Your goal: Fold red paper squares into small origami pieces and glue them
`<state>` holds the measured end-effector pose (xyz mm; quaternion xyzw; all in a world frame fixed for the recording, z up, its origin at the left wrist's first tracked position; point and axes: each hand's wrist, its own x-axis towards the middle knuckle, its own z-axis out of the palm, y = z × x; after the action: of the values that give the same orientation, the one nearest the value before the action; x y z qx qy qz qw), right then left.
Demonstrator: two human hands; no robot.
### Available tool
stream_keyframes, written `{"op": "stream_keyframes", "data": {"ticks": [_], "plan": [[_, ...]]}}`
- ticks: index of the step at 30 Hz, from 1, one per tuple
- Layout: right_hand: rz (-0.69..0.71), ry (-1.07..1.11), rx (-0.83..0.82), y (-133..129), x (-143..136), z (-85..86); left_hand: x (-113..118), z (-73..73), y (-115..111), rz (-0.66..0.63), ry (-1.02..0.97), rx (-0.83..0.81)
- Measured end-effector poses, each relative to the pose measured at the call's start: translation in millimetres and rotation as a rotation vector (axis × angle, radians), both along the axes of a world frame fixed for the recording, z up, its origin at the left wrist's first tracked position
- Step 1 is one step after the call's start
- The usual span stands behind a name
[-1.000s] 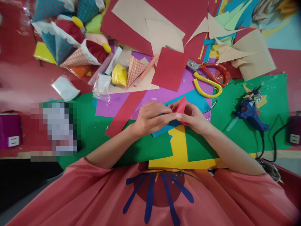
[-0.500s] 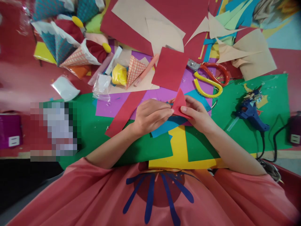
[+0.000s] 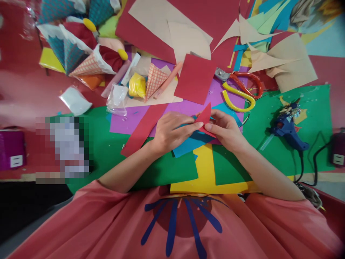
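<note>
The left hand pinches the left side of the red piece between thumb and fingers, and the right hand grips its lower right, thumb on the near face and fingers curled behind. The piece is between the two hands, its point rising away from the body; held from both sides, it probably keeps its shape while the fingertips work (the fingers behind it are partly hidden). Both hands are just above the blue sheet, near enough to the body for the forearms to angle in from either side. Beyond the right hand, the scissors have their handles turned its way, which should make them easy to take up. The glue gun lies well to that hand's right, perhaps to keep its nozzle and cord away from the fingers. Beyond the left hand are the red strip and the checked cone; the red square lies straight ahead, its near edge close to the raised point. Room to move looks best toward the body, over flat green and yellow sheets, whose edges could snag a low sleeve.
</note>
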<state>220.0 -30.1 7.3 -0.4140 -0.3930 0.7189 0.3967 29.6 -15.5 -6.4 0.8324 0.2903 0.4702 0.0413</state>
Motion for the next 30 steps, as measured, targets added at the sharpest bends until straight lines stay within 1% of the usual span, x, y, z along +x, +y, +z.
{"op": "stream_keyframes", "data": {"ticks": [4, 8, 11, 13, 15, 19, 24, 26, 28, 30], "plan": [[-0.057, -0.002, -0.030, 1.2, 0.7, -2.8, -0.8, 0.5, 1.1, -0.005, -0.044, -0.132], [-0.120, -0.033, 0.012, 2.9, 1.4, -5.9, 0.8, 3.5, -0.2, -0.015, -0.071, -0.379], [-0.155, -0.080, 0.023, 3.1, 1.8, -6.8, 2.2, 5.2, -2.3, -0.032, -0.190, -0.578], [-0.155, -0.101, 0.042, 2.6, 1.8, -6.6, 2.8, 5.1, -2.7, -0.020, -0.290, -0.660], [-0.142, -0.118, 0.070, 1.9, 1.6, -6.1, 3.1, 4.7, -2.0, -0.003, -0.321, -0.692], [-0.137, -0.120, 0.115, 1.1, 1.2, -5.5, 4.3, 4.3, -0.5, -0.002, -0.300, -0.790], [-0.127, -0.157, 0.131, 1.1, 1.5, -4.2, 6.3, 3.8, -1.8, -0.041, -0.411, -0.851], [-0.125, -0.167, 0.163, 1.3, 1.5, -2.8, 6.0, 3.9, -2.7, -0.054, -0.405, -0.880], [-0.139, -0.179, 0.207, 1.5, 1.2, -1.2, 5.1, 4.0, -3.6, -0.030, -0.370, -0.871], [-0.167, -0.199, 0.237, 2.0, 0.8, 0.6, 4.0, 3.6, -4.4, 0.015, -0.335, -0.810]]}}
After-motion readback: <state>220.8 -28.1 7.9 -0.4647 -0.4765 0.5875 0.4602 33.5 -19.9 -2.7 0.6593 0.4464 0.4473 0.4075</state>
